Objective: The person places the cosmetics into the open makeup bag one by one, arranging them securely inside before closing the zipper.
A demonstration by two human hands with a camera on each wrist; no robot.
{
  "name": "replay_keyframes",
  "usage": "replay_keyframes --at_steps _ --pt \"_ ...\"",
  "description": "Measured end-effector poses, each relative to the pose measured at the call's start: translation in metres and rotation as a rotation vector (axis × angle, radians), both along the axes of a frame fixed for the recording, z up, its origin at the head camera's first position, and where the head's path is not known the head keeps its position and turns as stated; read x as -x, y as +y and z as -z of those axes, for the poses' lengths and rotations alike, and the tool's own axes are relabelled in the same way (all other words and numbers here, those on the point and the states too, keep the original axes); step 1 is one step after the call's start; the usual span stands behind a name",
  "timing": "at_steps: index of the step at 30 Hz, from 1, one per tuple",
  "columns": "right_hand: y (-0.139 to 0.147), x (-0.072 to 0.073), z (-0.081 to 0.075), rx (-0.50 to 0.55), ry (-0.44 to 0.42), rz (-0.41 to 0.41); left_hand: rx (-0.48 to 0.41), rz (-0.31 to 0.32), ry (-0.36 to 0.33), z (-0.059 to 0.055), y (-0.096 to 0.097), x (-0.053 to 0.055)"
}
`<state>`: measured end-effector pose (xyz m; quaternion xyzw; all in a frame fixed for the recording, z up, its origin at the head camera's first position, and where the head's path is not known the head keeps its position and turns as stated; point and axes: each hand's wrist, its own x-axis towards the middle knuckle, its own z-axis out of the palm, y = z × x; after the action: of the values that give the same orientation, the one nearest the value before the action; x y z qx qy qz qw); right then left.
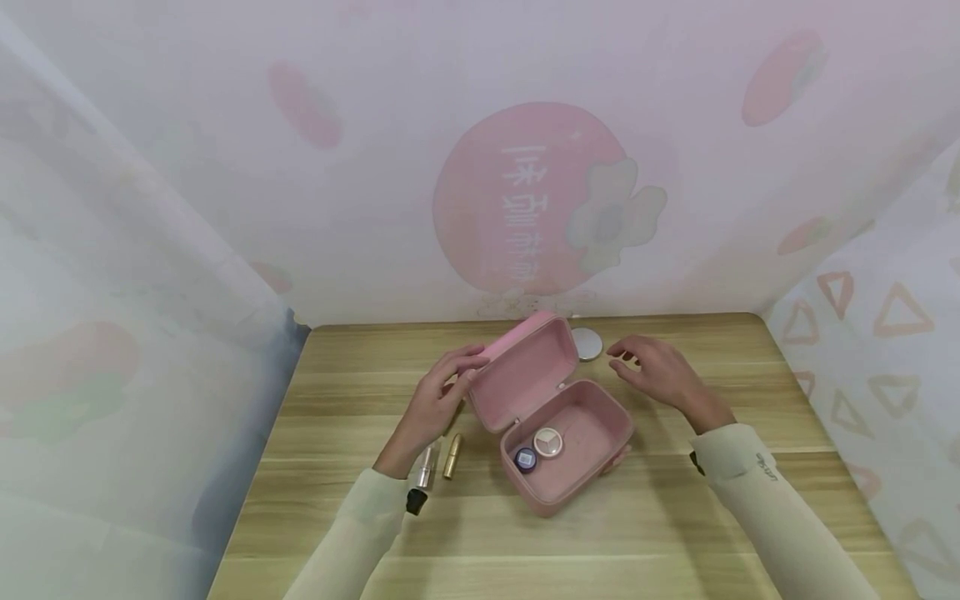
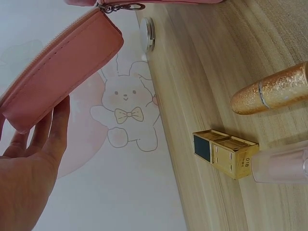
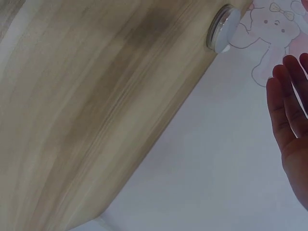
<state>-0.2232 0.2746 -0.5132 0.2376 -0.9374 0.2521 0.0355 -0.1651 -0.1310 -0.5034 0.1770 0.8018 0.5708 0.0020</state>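
A pink zip case [image 1: 570, 492] stands on the table with its lid [image 1: 525, 367] raised. The person's left hand [image 1: 442, 396] holds the lid by its left corner; in the left wrist view its fingers [image 2: 57, 127] reach behind the lid. Inside the case lie a round pot with a three-part top [image 1: 547, 442] and a small dark-blue round jar [image 1: 525, 459]. The right hand [image 1: 660, 371] hovers right of the case with loosely bent fingers, holding nothing, close to a round silver-white compact [image 1: 587, 343]. A skin-toned shape shows at the case's right side, unclear.
Left of the case lie a gold lipstick tube [image 2: 274, 91], a clear pinkish tube [image 2: 281, 163] and a gold rectangular item with a dark end [image 2: 226, 151]. The wooden table [image 1: 345, 500] backs onto a printed curtain [image 1: 360, 217].
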Motion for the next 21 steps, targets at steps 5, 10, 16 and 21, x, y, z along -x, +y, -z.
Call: replay_keyframes --at_steps 5,10,16,21 --pt "0.002 0.005 0.01 0.034 -0.018 0.022 -0.005 0.006 0.008 0.0 0.0 -0.001" --pt "0.002 0.01 0.022 0.084 -0.022 0.023 -0.012 0.008 0.011 0.0 0.0 -0.001" --pt "0.0 0.016 0.033 0.126 -0.017 0.035 -0.012 0.007 0.006 -0.001 -0.001 -0.002" --pt "-0.004 0.024 0.042 0.16 -0.033 0.045 -0.002 -0.001 0.001 -0.001 -0.002 -0.003"
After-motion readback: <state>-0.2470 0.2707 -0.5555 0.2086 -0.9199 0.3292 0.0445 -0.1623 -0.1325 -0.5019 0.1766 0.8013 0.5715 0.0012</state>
